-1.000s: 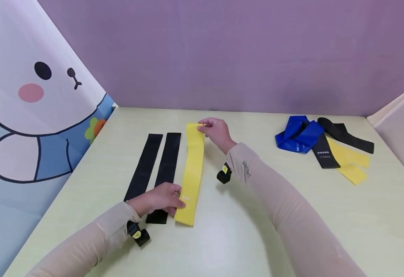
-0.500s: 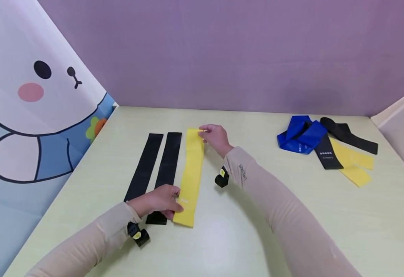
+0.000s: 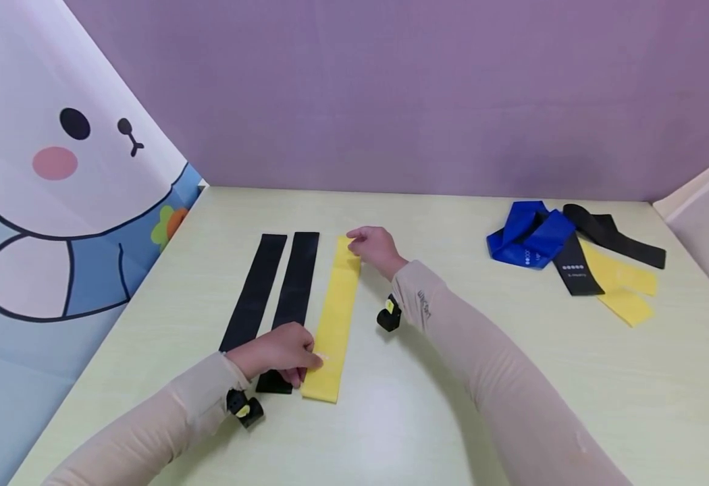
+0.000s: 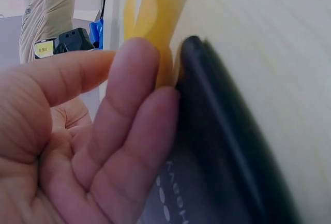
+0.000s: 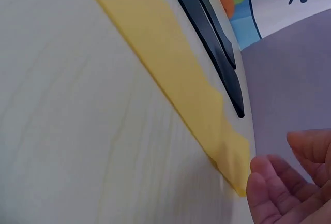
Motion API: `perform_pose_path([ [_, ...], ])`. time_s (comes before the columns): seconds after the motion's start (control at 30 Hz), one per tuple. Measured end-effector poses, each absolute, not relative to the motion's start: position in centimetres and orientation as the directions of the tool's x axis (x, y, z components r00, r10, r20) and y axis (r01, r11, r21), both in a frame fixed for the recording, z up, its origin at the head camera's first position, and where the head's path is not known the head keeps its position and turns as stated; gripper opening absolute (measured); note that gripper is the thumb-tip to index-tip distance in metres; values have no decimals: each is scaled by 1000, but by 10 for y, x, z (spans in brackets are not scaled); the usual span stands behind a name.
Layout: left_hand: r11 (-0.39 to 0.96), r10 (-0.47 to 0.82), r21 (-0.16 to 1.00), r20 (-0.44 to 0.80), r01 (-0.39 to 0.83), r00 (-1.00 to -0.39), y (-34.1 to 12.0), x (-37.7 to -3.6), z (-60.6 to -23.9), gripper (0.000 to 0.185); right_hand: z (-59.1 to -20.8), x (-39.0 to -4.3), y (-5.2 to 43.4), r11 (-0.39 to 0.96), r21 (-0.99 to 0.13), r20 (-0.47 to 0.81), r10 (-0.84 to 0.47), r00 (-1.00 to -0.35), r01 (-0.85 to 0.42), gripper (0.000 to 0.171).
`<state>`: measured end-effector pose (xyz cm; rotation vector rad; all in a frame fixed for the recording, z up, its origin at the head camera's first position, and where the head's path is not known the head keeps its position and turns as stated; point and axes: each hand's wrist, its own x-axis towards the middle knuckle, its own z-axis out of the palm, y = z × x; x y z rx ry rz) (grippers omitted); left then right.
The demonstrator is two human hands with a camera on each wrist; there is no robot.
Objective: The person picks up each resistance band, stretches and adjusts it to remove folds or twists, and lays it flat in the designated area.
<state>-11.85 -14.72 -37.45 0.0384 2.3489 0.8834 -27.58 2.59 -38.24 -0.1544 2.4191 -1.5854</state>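
1. The yellow band [image 3: 336,304] lies on the worktop [image 3: 427,418], right of two black bands and roughly alongside them, its ends pointing near and far.
2. The left hand [image 3: 281,351] pinches the yellow band's left edge near its near end; the thumb rests on the top face, beside some white print, and the other fingers are curled at the edge.
3. The right hand [image 3: 377,248] is at the far end, by the right corner. Its fingers are loosely bent and the thumb stands apart from them, so they look released; in the right wrist view they are just beside the band's tip, where one edge is wavy.
4. The middle black band [image 3: 296,283] passes partly under the left hand, with its near end showing below.
5. The left black band [image 3: 251,290] lies beside it, its near end hidden by the left forearm.
6. Well apart, at the far right, is a loose pile: a folded blue band [image 3: 515,251], a dotted black band [image 3: 576,273], a bent black band [image 3: 628,244] and a second yellow band [image 3: 624,275].
7. Behind is a purple wall [image 3: 391,94]; a cartoon panel [image 3: 20,270] stands at the left.
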Motion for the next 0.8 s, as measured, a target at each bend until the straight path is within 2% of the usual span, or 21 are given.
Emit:
perform_pose_path([
  [0.2,785,232,598,-525,-160,-819,-148,-121,-374,31,-387,-278,26,460,-883,-210,-220,-953,89,47],
  [0.43,782,227,598,-536,-175,-813,-145,-123,-376,28,-392,-279,24,396,-905,-267,-238,-934,158,57],
  [0.63,780,240,601,-545,-175,-803,-146,-127,-375,28,-389,-279,31,425,-901,-227,-287,-931,89,54],
  [0.8,806,239,574,-544,-148,-804,-151,-134,-366,21,-377,-280,56,502,-864,-152,-347,-926,-46,45],
])
